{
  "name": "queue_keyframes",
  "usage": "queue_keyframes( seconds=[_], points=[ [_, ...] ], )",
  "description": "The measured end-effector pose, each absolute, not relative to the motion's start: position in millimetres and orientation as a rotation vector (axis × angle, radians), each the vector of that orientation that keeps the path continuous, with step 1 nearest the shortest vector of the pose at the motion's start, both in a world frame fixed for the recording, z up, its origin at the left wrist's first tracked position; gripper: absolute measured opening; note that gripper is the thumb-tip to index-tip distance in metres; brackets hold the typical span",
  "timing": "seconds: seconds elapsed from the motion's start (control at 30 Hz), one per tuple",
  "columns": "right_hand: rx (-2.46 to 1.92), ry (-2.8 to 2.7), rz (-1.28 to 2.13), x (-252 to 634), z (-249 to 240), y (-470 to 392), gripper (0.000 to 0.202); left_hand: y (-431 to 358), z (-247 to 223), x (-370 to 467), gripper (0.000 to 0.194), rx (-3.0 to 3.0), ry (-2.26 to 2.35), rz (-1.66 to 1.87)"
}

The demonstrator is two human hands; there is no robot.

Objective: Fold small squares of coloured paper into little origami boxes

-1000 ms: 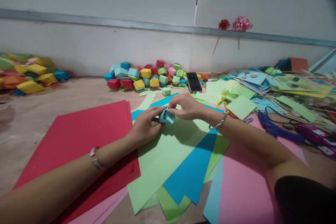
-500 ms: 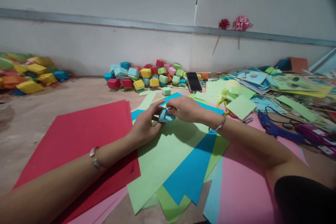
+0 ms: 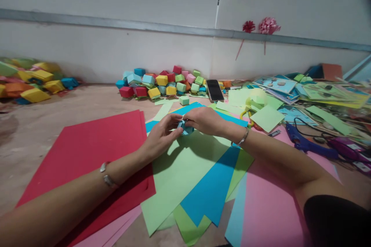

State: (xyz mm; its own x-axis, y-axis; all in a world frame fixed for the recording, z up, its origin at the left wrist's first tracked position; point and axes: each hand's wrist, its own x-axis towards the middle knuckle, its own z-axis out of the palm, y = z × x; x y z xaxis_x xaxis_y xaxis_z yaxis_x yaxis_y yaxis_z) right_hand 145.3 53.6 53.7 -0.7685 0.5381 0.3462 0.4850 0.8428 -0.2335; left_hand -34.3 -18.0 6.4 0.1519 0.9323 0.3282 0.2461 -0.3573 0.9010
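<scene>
A small light-blue folded paper box (image 3: 188, 129) is between my two hands, above green sheets (image 3: 185, 162). My left hand (image 3: 164, 133) is closed on its left side, thumb along the near edge. From the right, my right hand (image 3: 204, 120) pinches its upper part and covers some of it. Beneath lie blue sheets (image 3: 213, 179) fanned among the green ones. Just beyond my hands sits a pale green paper cube (image 3: 184, 100).
Red sheets (image 3: 95, 154) lie to the left, pink sheets (image 3: 269, 200) to the right. Colourful paper cubes (image 3: 155, 92) and a phone (image 3: 215, 90) stand along the wall. A blue glue gun (image 3: 308, 142) and yellow-handled scissors (image 3: 246, 117) lie at the right.
My left thumb and fingers have shifted on the light-blue paper box, closing in toward my right hand. The right hand has stayed nearly in place.
</scene>
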Motion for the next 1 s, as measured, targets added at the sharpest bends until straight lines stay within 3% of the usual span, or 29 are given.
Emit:
queue_keyframes(
  seconds=[0.17,0.4,0.67,1.0],
  points=[
    [-0.731,-2.739,-0.075,141,50,41,0.012,-23,8,-31,0.027,1.901,1.421,1.241],
    [-0.773,-2.77,-0.334,137,54,21,0.018,-29,13,-30,0.045,2.325,1.916,0.951],
    [-0.813,-2.774,-0.259,137,53,20,0.018,-28,10,-34,0.04,2.61,2.068,0.904],
    [-0.919,-2.713,0.049,139,58,23,0.017,-29,13,-33,0.049,2.65,2.155,0.775]
  ],
)
